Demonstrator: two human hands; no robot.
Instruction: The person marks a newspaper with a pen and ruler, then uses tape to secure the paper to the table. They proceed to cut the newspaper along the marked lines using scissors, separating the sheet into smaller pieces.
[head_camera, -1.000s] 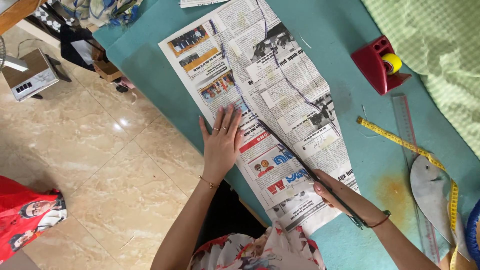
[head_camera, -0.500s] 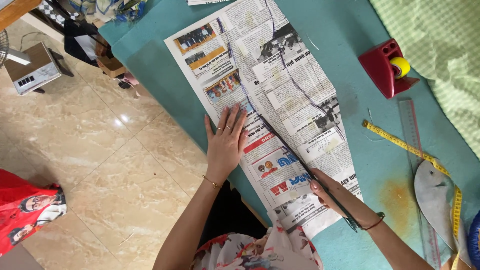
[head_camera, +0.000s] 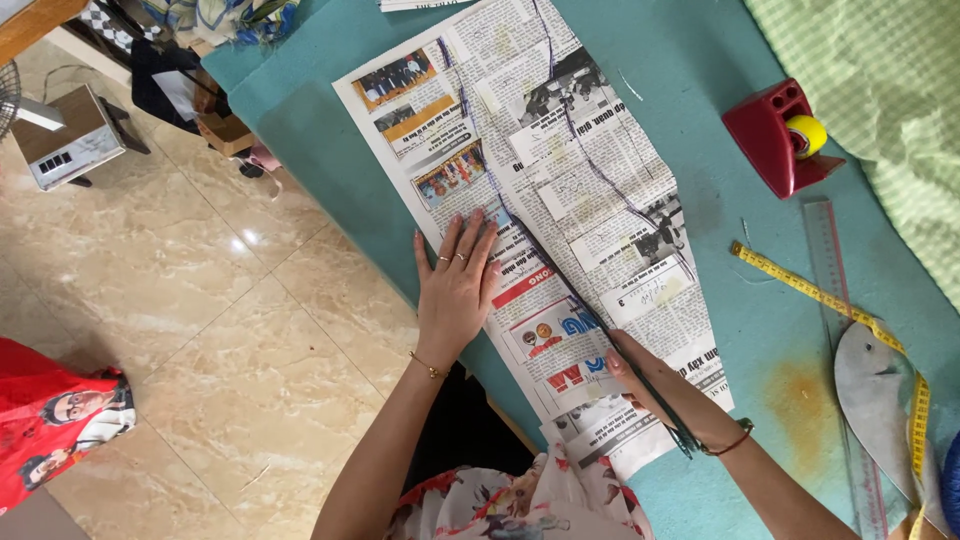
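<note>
Teal table (head_camera: 760, 330): left hand (head_camera: 455, 290) flattens newspaper (head_camera: 560, 190) near its edge.

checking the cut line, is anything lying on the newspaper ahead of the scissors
Nothing visible does. The left hand presses the newspaper beside the scissors, which the right hand holds; the tape dispenser sits off the paper.

Floral top, rings, 2 bracelets
</note>
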